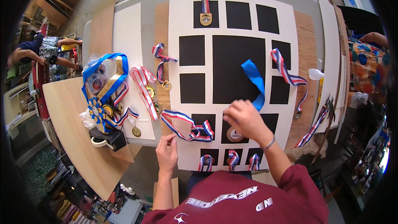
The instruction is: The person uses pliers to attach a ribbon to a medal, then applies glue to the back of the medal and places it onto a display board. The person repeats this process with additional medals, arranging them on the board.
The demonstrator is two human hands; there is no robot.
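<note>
A white mat board (209,64) with black rectangular windows lies on the table in front of me. Over its lower middle my right hand (245,118) is closed, fingers curled; whatever it grips is hidden. Just below it lies a round medal (235,135) in a black window, and a blue ribbon (253,79) runs up from behind the hand. My left hand (166,154) is at the board's lower left edge, its fingertips pinched together, with their contents unclear. Beside it a red, white and blue striped ribbon (182,126) lies looped.
Several medals with striped ribbons surround the windows, including a gold medal (205,18) at the top. A blue-and-gold ribbon (124,64), a rosette (96,110) and a tape dispenser (110,139) are left. Pliers (329,108) lie right. Two people are at the sides.
</note>
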